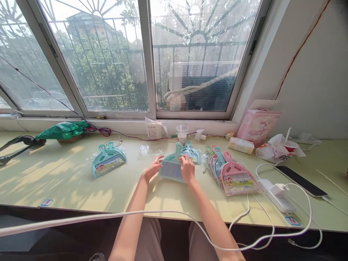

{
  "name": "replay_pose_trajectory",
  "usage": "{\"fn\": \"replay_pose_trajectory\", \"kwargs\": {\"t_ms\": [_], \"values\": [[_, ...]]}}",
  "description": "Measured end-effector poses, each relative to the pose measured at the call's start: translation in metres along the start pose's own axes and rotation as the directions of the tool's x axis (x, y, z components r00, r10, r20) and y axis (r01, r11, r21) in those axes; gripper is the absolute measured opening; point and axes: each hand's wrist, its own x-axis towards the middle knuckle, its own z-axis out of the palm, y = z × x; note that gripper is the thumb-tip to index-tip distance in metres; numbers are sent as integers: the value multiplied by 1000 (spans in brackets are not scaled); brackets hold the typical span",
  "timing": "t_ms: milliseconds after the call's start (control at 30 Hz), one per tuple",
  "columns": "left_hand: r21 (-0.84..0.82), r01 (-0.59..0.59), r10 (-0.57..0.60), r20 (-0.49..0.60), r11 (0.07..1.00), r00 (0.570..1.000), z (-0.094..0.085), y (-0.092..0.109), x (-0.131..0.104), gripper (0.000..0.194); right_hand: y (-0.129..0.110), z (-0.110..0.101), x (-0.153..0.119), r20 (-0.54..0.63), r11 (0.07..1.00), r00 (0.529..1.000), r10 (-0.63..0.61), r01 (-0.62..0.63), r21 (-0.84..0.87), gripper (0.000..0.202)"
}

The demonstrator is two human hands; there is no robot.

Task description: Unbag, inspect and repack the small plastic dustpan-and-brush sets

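Observation:
A teal dustpan and brush set (pixel 172 166) is held upright between my hands above the middle of the table. My left hand (pixel 154 168) has its fingers against the set's left edge. My right hand (pixel 187 168) grips its right side, fingers closed. Just behind stands a wrapped blue set (pixel 192 154). Wrapped teal sets (pixel 108 159) lie to the left. On the right is a fanned row of several wrapped sets, with a pink one (pixel 237 177) in front.
Clear plastic wrap (pixel 148 151) lies behind my left hand. A cup (pixel 182 134) stands by the windowsill. To the right are a power strip (pixel 277 197) and a phone (pixel 300 180). A white cable (pixel 108 215) crosses low over my forearms.

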Motion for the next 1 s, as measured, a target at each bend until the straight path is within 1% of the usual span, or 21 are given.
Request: {"fn": "replay_pose_trajectory", "kwargs": {"t_ms": [67,133,200,267,300,367,467,533,600,667,700,767,833,867,933,1000], "values": [[-67,44,-41,45,997,998,4,2,0,69,0,5,-5,-16,990,999,-32,30,-138,30],[-99,66,-58,75,993,995,7,4,1,66,1,7,-7,-39,977,997,-59,50,-208,27],[-105,41,-28,124,994,992,11,6,0,56,3,9,-8,-51,968,994,-98,84,-237,20],[-75,18,-5,176,997,984,16,5,0,49,5,11,-9,-41,964,990,-137,124,-234,14],[-43,12,-4,182,999,983,18,4,0,48,5,11,-9,-33,965,988,-148,137,-225,12],[39,10,-16,168,999,986,23,2,0,50,4,11,-10,-29,968,990,-141,132,-212,16],[102,11,-24,128,995,991,25,-2,2,53,1,5,-8,-50,978,998,-48,37,-205,30],[91,17,-26,89,996,996,25,-3,2,53,0,-2,-4,-3,984,998,70,-70,-165,37],[93,25,-30,48,995,998,26,-3,2,53,-1,-10,0,118,972,971,210,-194,-133,37],[136,18,-22,27,991,999,29,-3,0,54,-1,-16,3,223,946,923,313,-283,-157,34],[173,2,-7,27,985,1000,31,-3,-2,56,-1,-17,4,245,935,907,342,-304,-181,34],[257,-54,45,40,965,998,36,-2,-4,68,-2,-18,4,243,923,899,365,-317,-216,37],[306,-101,85,64,947,994,41,0,-4,81,-2,-17,4,229,922,901,368,-322,-214,39],[309,-109,89,78,945,993,42,1,-4,84,-2,-17,4,225,929,907,355,-316,-194,39],[290,-110,91,76,951,993,42,3,-2,79,-2,-16,4,209,957,937,281,-257,-137,39],[274,-115,115,15,955,993,38,5,2,73,-1,-17,4,172,983,973,155,-135,-126,38]]}}
